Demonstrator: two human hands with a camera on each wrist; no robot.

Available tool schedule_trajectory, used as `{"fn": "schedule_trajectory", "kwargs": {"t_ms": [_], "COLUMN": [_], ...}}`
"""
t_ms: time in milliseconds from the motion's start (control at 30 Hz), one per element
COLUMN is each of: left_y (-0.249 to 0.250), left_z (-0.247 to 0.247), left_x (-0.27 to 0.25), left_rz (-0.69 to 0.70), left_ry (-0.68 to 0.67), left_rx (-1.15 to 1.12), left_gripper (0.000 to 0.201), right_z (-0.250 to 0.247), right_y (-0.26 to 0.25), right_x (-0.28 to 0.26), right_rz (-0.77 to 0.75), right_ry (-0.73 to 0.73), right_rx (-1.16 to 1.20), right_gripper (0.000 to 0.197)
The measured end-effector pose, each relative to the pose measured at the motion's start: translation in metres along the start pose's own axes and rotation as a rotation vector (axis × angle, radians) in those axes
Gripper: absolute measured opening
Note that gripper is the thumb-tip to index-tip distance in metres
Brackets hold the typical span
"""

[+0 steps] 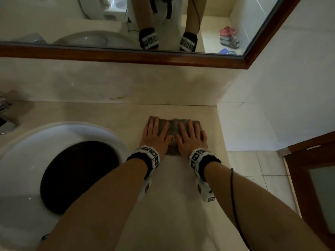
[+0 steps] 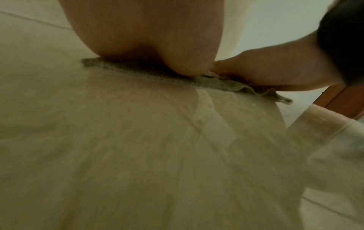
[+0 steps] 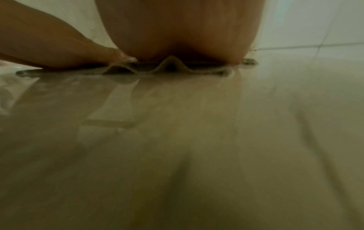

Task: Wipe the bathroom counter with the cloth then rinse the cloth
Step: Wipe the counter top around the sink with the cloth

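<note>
A grey-brown cloth (image 1: 174, 127) lies spread flat on the beige counter (image 1: 172, 196), near the back wall at the right end. My left hand (image 1: 155, 135) presses its left half with straight, spread fingers. My right hand (image 1: 190, 136) presses the right half the same way, thumbs almost meeting. In the left wrist view the cloth (image 2: 216, 83) shows as a thin rumpled edge under my left hand (image 2: 153, 38), with my right hand (image 2: 265, 68) beside it. In the right wrist view the cloth (image 3: 171, 66) buckles into small folds beneath my right hand (image 3: 177, 31); my left hand (image 3: 49, 46) lies at the left.
A round white sink (image 1: 27, 160) with a dark bowl sits to the left, and a chrome tap (image 1: 7, 113) at the far left. A wood-framed mirror (image 1: 126, 57) hangs above the backsplash. The counter ends at the right, by a white wall (image 1: 272, 105) and a wooden door (image 1: 311, 169).
</note>
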State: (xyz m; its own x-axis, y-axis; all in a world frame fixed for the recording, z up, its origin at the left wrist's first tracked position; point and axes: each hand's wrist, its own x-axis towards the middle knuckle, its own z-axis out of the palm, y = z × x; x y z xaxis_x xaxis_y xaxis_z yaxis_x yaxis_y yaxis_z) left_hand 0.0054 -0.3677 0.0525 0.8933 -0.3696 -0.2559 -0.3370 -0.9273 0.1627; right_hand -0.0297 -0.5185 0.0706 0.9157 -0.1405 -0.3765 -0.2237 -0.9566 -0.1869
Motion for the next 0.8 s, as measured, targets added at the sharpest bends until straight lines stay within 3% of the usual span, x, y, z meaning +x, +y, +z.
{"fn": "schedule_trajectory", "kwargs": {"t_ms": [367, 800], "left_y": [0.003, -0.036], "left_z": [-0.013, -0.02], "left_x": [0.053, 0.014], "left_rz": [-0.042, -0.11], "left_ry": [0.034, -0.008], "left_rx": [-0.015, -0.104], "left_gripper": [0.067, 0.064], "right_z": [-0.02, -0.002], "right_y": [0.003, -0.037], "right_x": [0.066, 0.036], "right_rz": [-0.023, -0.064], "right_ry": [0.014, -0.007], "right_rx": [-0.036, -0.047], "right_gripper": [0.062, 0.062]}}
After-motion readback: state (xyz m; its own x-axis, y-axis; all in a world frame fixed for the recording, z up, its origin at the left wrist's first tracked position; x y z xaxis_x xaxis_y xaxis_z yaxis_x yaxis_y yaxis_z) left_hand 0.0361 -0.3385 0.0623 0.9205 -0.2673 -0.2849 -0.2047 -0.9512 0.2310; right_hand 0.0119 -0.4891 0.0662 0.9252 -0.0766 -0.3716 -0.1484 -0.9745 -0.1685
